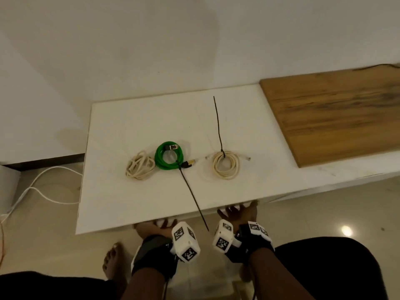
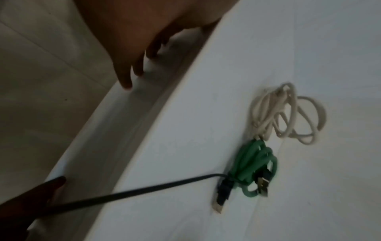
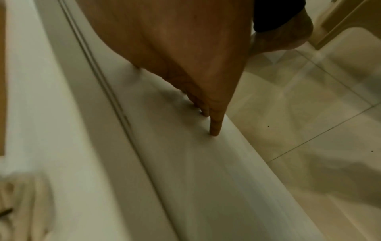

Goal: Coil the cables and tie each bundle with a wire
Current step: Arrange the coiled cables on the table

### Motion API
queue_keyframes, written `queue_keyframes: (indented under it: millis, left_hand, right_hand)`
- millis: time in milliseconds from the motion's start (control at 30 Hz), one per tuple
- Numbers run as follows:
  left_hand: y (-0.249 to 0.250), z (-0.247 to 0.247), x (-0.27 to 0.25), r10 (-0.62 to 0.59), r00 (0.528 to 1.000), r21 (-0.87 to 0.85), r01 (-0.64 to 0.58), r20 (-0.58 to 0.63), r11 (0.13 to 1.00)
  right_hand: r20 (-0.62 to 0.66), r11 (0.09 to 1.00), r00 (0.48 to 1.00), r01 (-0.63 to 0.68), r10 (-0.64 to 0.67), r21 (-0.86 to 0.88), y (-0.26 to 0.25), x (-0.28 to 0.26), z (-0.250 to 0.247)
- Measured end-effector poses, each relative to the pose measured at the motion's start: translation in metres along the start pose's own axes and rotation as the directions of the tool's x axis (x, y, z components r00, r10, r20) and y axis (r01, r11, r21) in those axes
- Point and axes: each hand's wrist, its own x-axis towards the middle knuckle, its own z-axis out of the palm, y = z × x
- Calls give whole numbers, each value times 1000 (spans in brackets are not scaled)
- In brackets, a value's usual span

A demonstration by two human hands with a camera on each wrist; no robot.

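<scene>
Resting both hands, left (image 1: 161, 226) and right (image 1: 239, 214), straight-fingered and empty at the table edge (image 1: 138, 228), then reaching for the untied cream coil (image 1: 139, 166), needing a wire.

The tabletop (image 1: 134, 202) is smooth, matt white. At its far right corner lies a wooden board (image 1: 337, 118) with visible grain. The green cable (image 1: 161, 164) and both cream cables (image 1: 138, 167) (image 1: 226, 168) look rubbery plastic. The floor tiles (image 1: 324, 213) are glossy and reflect light.
</scene>
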Motion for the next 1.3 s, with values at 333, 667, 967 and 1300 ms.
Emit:
queue_keyframes:
  millis: [333,667,967,1300]
  left_hand:
    - [25,-49,28,57,998,61,-58,16,996]
    - [-38,-22,96,-171,985,375,152,16,915]
    - [-37,-25,147,-255,967,759,170,-5,628]
    - [-29,-44,154,-339,941,798,217,-17,562]
  right_hand:
    - [-114,972,965,233,-236,-35,-19,-31,-3]
    - [-60,283,358,613,-932,-738,-29,-58,26]
    - [704,-464,382,552,-598,-693,-15,-95,60]
    - [466,-546,834,254,-294,-798,6,-104,22]
